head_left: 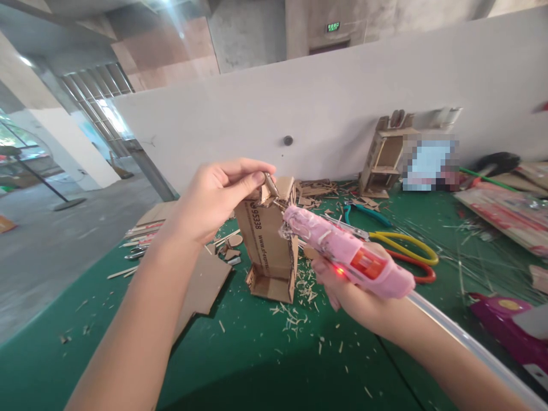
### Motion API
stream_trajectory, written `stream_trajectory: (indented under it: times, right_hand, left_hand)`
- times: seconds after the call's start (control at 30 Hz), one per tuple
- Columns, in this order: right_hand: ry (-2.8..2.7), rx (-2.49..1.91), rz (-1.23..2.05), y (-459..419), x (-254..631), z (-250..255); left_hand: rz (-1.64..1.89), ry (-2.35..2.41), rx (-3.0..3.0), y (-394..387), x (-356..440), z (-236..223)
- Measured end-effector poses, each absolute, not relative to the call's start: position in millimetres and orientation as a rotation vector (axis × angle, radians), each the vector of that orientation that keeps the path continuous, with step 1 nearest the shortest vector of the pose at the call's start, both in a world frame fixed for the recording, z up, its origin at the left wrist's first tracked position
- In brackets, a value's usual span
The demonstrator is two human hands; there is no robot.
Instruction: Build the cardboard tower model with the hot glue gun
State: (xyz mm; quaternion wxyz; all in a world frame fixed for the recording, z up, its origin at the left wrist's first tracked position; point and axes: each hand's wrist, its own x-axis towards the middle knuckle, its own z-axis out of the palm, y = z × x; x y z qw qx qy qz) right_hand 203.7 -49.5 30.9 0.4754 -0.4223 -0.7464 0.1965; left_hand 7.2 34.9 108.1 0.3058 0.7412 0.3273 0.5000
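The person's left hand (226,197) pinches a small cardboard piece (269,188) between thumb and fingertips at the top of the cardboard stand (269,245), which stands upright on the green tabletop (257,354) near the centre of the view. The right hand (342,285) is closed around a pink glue gun (342,245), its nozzle pointing toward ten o'clock and meeting the small piece. At two o'clock from the stand is another cardboard structure (383,157); at three o'clock lie scissors with yellow and orange handles (406,245). A flat cardboard sheet (208,285) lies toward eight o'clock.
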Motion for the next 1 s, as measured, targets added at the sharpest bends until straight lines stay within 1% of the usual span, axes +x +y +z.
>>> stream_trajectory:
  times: [0.23,0.57,0.87,1.0]
  right_hand:
    - [-1.801,-1.103,0.513,-46.5,204.2,27.0]
    - [-1.820,-0.935,0.452,-50.2,202.0,29.8]
    - [-1.899,-0.900,0.364,-49.4,201.4,34.2]
    - [-1.864,-0.928,0.408,-50.3,201.8,33.0]
  left_hand:
    - [1.323,0.845,1.889,34.3,7.4,109.3]
    - [1.348,0.830,1.896,35.5,9.7,107.7]
    - [1.345,0.876,1.909,35.9,8.9,108.2]
    - [1.345,0.896,1.914,36.6,8.4,108.3]
